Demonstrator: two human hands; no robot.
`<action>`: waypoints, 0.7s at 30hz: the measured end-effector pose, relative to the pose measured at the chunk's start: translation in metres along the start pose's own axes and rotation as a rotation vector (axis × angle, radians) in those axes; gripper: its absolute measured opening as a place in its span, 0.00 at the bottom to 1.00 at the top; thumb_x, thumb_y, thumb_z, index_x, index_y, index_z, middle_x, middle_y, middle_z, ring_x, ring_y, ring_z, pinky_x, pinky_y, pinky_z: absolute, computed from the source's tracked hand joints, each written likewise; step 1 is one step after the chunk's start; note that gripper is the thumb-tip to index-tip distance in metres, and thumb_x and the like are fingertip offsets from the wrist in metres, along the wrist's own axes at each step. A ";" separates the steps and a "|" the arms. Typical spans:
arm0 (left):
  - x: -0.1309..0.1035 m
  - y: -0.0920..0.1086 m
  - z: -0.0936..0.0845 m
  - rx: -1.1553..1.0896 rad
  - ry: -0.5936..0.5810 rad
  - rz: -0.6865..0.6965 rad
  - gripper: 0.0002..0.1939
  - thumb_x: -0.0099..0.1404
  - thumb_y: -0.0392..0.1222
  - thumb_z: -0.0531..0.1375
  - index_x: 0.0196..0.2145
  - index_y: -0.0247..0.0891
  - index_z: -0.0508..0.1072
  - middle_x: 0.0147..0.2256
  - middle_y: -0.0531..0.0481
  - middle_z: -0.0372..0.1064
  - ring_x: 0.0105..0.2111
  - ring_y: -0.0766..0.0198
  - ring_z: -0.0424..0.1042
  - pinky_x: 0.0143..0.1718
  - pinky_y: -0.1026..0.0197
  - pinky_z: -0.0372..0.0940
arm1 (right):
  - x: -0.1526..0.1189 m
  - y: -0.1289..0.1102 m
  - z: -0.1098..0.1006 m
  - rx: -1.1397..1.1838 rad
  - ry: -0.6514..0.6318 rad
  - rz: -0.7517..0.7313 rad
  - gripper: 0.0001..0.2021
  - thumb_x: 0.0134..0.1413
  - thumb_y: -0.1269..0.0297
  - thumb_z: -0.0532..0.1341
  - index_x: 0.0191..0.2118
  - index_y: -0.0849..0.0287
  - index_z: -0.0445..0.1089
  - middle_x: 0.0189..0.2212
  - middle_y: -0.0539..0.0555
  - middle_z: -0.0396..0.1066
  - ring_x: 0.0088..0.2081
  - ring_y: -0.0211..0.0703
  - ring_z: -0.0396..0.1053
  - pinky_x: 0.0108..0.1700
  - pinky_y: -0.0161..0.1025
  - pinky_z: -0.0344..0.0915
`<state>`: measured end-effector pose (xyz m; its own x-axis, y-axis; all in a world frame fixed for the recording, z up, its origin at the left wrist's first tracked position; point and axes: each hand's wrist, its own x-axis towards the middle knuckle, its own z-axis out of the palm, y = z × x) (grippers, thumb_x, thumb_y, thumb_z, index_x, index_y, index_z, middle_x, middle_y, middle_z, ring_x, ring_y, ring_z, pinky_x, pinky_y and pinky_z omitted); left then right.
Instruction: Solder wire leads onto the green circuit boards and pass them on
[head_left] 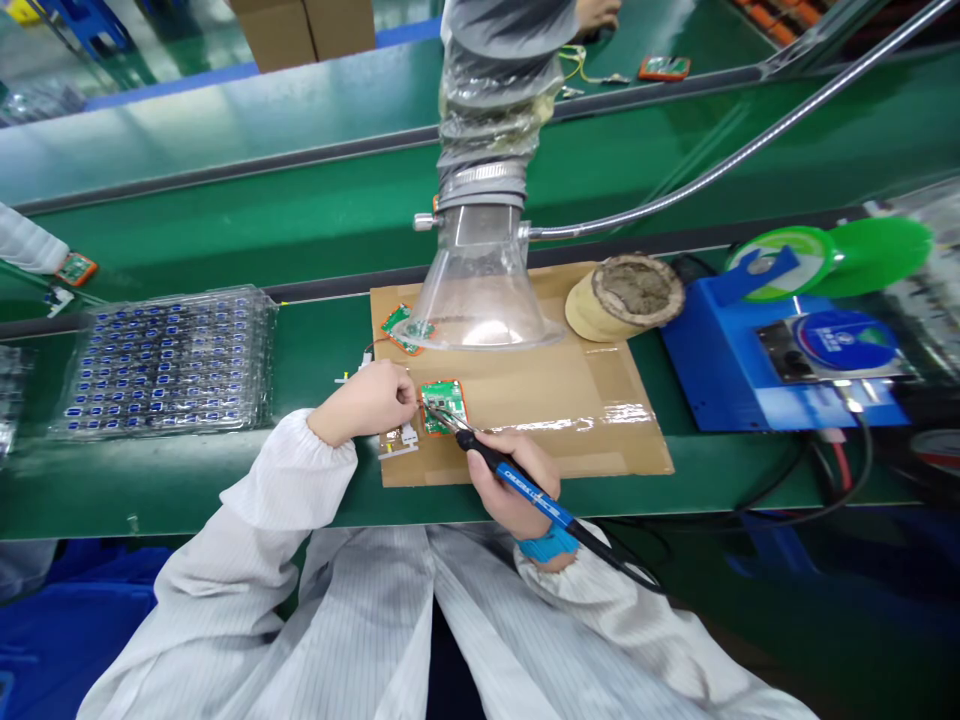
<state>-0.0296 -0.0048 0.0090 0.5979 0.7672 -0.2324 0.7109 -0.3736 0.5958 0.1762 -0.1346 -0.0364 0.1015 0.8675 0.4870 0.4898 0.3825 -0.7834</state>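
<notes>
In the head view, the right hand (510, 490) is curling shut around a blue-handled soldering iron (525, 485), its thin tip touching the small green circuit board (443, 405). The left hand (371, 400) is lying loosely closed, fingertips pressing at the board's left edge; what they pinch is hard to make out. The board is lying flat on a taped cardboard sheet (570, 400) on the green worktop (225, 480), just in front of a clear plastic funnel hood (480, 290).

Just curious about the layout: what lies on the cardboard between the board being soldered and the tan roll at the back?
In the head view, the clear funnel hood stands between the board and the roll; otherwise bare cardboard.
</notes>
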 end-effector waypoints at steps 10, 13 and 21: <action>-0.001 0.002 -0.002 0.024 0.000 -0.016 0.09 0.57 0.31 0.61 0.20 0.37 0.72 0.28 0.49 0.75 0.31 0.63 0.70 0.34 0.61 0.61 | -0.004 0.014 -0.007 0.037 0.174 0.177 0.04 0.60 0.64 0.67 0.41 0.54 0.76 0.34 0.53 0.78 0.33 0.44 0.78 0.36 0.41 0.74; -0.001 0.003 -0.003 0.030 -0.019 -0.038 0.09 0.58 0.32 0.61 0.21 0.37 0.72 0.29 0.49 0.75 0.32 0.62 0.70 0.36 0.60 0.62 | -0.003 0.022 -0.010 0.063 0.196 0.205 0.04 0.60 0.63 0.67 0.41 0.54 0.76 0.34 0.53 0.77 0.33 0.44 0.77 0.35 0.41 0.74; -0.016 0.018 0.014 0.149 0.094 -0.005 0.09 0.60 0.29 0.57 0.24 0.38 0.66 0.33 0.44 0.69 0.38 0.56 0.70 0.43 0.54 0.67 | -0.007 0.041 -0.025 0.059 0.274 0.256 0.07 0.60 0.58 0.67 0.40 0.56 0.76 0.34 0.53 0.75 0.33 0.46 0.77 0.38 0.44 0.73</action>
<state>-0.0216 -0.0312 0.0124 0.5620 0.8119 -0.1580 0.7650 -0.4375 0.4727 0.2167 -0.1331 -0.0622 0.4458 0.8231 0.3519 0.3691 0.1891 -0.9100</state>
